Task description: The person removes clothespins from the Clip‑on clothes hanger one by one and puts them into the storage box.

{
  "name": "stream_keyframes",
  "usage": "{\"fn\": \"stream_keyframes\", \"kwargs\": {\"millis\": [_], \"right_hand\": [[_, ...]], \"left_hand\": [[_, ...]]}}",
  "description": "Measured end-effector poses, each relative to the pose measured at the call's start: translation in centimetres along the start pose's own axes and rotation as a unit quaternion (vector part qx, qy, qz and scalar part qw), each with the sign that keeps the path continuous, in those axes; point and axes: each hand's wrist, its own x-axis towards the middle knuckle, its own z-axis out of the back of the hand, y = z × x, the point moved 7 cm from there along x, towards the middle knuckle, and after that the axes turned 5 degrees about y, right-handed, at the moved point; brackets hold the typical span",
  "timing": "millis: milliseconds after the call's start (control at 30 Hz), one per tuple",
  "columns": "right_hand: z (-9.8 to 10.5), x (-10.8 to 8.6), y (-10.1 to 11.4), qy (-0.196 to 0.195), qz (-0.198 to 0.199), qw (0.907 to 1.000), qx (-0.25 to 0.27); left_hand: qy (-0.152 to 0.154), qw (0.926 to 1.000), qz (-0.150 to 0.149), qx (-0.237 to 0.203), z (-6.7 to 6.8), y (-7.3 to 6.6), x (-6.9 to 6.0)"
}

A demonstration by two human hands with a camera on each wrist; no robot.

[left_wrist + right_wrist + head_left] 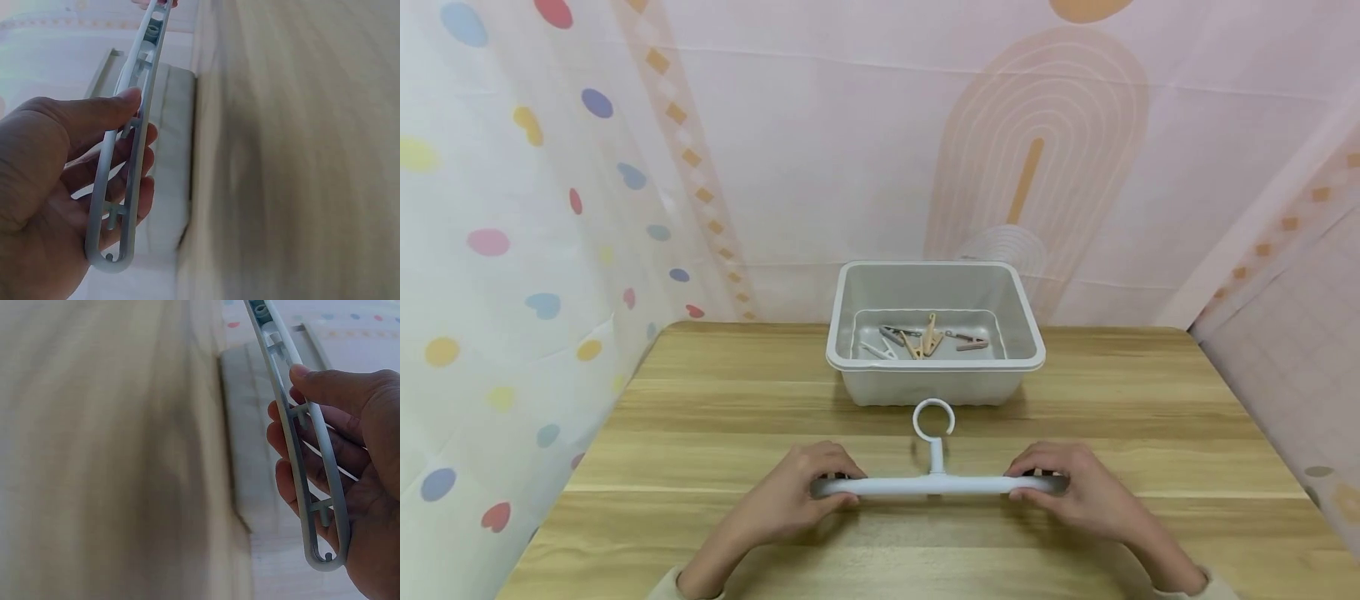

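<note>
A white plastic hanger [936,485] with a round hook on top is held level by both hands, one at each end. My left hand [805,492] grips the left end, thumb on the near side and fingers on the far side. At the right end, my right hand [1078,490] holds it in the same way. Both wrist views show the hanger's open underside, a long narrow loop with small crossbars and pegs, standing off the tabletop. Beyond the hook, several clothespins [931,340] in white, grey, yellow, beige and brownish pink lie in a grey plastic tub [936,387].
The tub stands toward the back of the wood-grain table [737,408], just behind the hook. Printed curtains [820,150] hang along the back and the left side, close to the table's edges.
</note>
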Motion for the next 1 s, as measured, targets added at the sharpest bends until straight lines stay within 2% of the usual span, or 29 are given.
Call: {"fn": "stream_keyframes", "kwargs": {"millis": [133,400,667,833,1000], "right_hand": [[-1.1,-0.3,-0.5,0.01,-0.006,0.9997,0.021],[-3.2,-0.9,-1.7,0.05,-0.054,0.9961,0.049],[-3.8,-1.4,-2.5,0.104,-0.112,0.9859,0.066],[-3.0,-1.4,-2.4,0.104,-0.106,0.9865,0.067],[-1.0,-1.3,-2.6,0.081,-0.11,0.9903,0.028]], "left_hand": [[0.006,0.9999,0.003,0.008,-0.4,0.5,-0.3],[0.043,0.9978,0.043,0.027,-1.2,1.3,-1.1],[0.078,0.9946,0.054,0.042,-1.7,1.2,-1.6],[0.064,0.9955,0.067,0.017,-1.2,1.4,-1.8],[0.03,0.9934,0.105,0.033,0.1,2.4,-1.8]]}}
